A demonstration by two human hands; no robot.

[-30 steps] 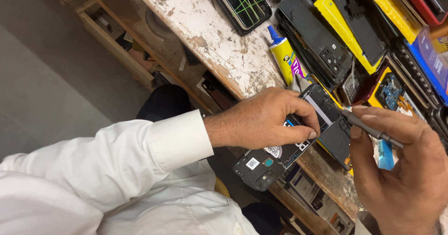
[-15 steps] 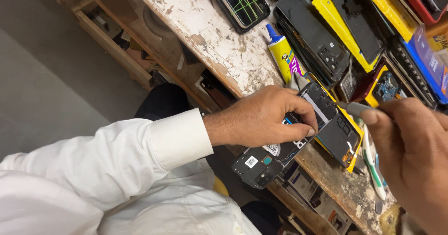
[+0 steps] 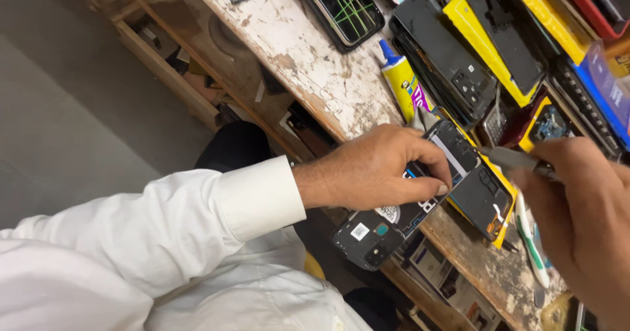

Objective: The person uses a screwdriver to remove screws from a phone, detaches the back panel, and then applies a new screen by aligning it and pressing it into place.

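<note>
My left hand (image 3: 384, 170) grips an opened black phone (image 3: 426, 196) with its back off, holding it over the worn edge of the workbench (image 3: 308, 62). Its circuit boards and a round coil show. My right hand (image 3: 581, 213) holds a thin grey metal tool (image 3: 515, 159), whose tip points at the upper part of the phone's inside. A white and green toothbrush (image 3: 535, 245) lies on the bench just under my right hand.
A yellow glue tube with a blue cap (image 3: 401, 81) lies behind the phone. Black phone backs and yellow-edged cases (image 3: 472, 48) are piled at the back right. A cracked screen with green lines (image 3: 341, 6) lies further up. Open wooden drawers (image 3: 170, 62) hang below the bench.
My right hand has risen and shifted left, bringing the tool's tip onto the phone. The left hand and phone have stayed put.
</note>
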